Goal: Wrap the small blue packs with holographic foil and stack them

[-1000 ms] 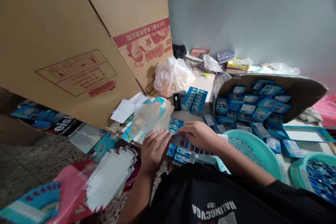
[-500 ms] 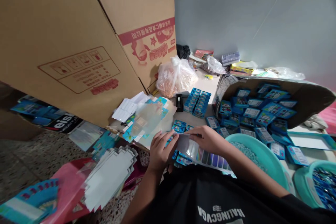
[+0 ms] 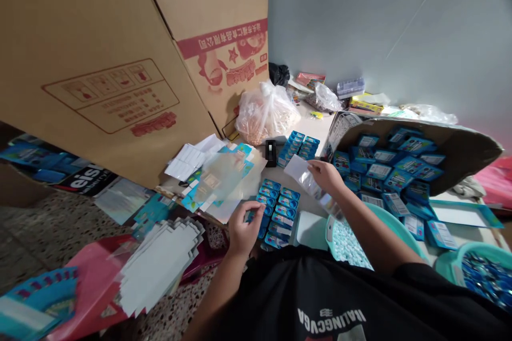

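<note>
My right hand (image 3: 326, 174) is raised over the table and pinches a clear plastic sheet (image 3: 301, 171) that trails back toward my arm. My left hand (image 3: 245, 222) is curled low at the table's near edge, its fingers closed on a small blue box at the left end of a cluster of small blue boxes (image 3: 279, 206) laid in rows. A stack of clear plastic sheets on printed blue cards (image 3: 222, 175) lies just left of those boxes.
Huge cardboard cartons (image 3: 120, 53) fill the left. A tipped carton (image 3: 420, 162) spills blue boxes on the right. Teal basins (image 3: 404, 234) sit close on the right, one holding pale pellets. A knotted plastic bag (image 3: 264, 112), a black dispenser (image 3: 271, 152) and white card stacks (image 3: 160, 261) lie around.
My right hand lifted the clear sheet off the blue boxes and carried it up and right. My left hand slid down onto the left end of the box cluster.
</note>
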Demonstrator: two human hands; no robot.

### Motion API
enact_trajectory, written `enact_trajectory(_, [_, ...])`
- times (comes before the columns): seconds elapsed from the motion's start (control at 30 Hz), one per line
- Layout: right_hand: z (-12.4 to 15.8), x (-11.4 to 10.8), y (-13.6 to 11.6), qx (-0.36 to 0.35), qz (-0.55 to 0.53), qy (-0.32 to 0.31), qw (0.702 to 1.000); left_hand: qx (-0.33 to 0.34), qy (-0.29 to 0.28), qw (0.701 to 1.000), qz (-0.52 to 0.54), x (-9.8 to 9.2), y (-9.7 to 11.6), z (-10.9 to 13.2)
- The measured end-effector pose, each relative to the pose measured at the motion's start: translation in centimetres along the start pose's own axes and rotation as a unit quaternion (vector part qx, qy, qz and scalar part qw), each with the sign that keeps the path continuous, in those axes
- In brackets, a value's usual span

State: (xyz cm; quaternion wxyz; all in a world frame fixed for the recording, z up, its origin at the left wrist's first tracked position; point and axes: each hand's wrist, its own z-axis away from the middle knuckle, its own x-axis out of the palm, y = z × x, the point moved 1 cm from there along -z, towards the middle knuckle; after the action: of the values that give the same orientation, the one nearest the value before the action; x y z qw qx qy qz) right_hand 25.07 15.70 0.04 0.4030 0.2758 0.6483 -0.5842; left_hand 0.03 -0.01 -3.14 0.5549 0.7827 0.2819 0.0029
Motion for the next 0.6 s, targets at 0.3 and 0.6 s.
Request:
enact_trajectory(0.3, [2.9,3.1,-2.8,-0.112,-0.119,-0.126,0.978,-0.313,-0.073,0.936,0.145,2.5,-1.4,0.1])
enact_trajectory(0.6, [8.4,7.3,0.3,0.052,-0.320,-0.255,0.911,-0.282,-0.192,0.934,0.101,7.3,-2.3,0.2])
